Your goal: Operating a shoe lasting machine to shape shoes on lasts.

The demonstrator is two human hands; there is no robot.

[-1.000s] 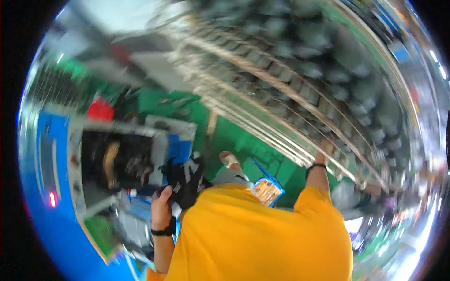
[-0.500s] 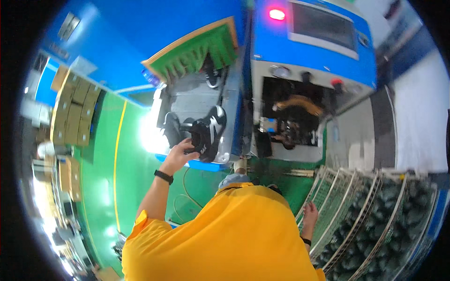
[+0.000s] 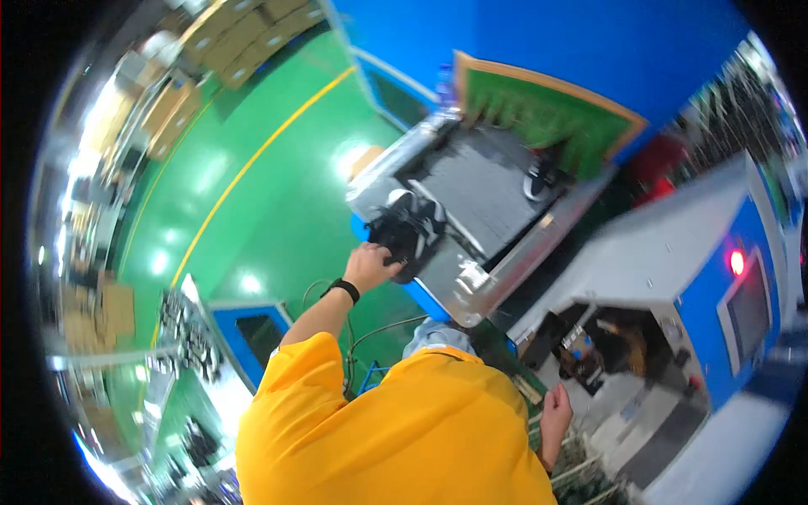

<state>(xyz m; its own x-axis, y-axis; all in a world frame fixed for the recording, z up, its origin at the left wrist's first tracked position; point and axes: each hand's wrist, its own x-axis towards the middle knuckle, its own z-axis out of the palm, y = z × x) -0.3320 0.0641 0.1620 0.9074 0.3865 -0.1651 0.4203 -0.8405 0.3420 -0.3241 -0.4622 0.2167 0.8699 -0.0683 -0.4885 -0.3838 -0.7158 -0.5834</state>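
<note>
My left hand (image 3: 370, 265) is closed on the collar of a black shoe (image 3: 404, 252) with white stripes. A second shoe seems to lie right against it, but blur hides where one ends. The pair is at the near end of a grey conveyor (image 3: 480, 185). Farther up the belt, another black shoe (image 3: 540, 175) with a white sole sits partly beneath a green fringed curtain (image 3: 539, 114). My right hand (image 3: 555, 417) hangs low at my right side with its fingers curled in, and nothing shows in it.
A blue and white machine (image 3: 715, 286) with a red light and a dark opening stands to the right. Slatted racks (image 3: 581, 467) are low on the right. Loose hoses (image 3: 349, 353) lie on the green floor (image 3: 252, 227). Cardboard boxes (image 3: 244, 38) are stacked at the far left.
My view has swung left, so the conveyor and machine appear farther right and tilted. The two shoes near my left hand now lie closer together. My right hand still hangs at my side.
</note>
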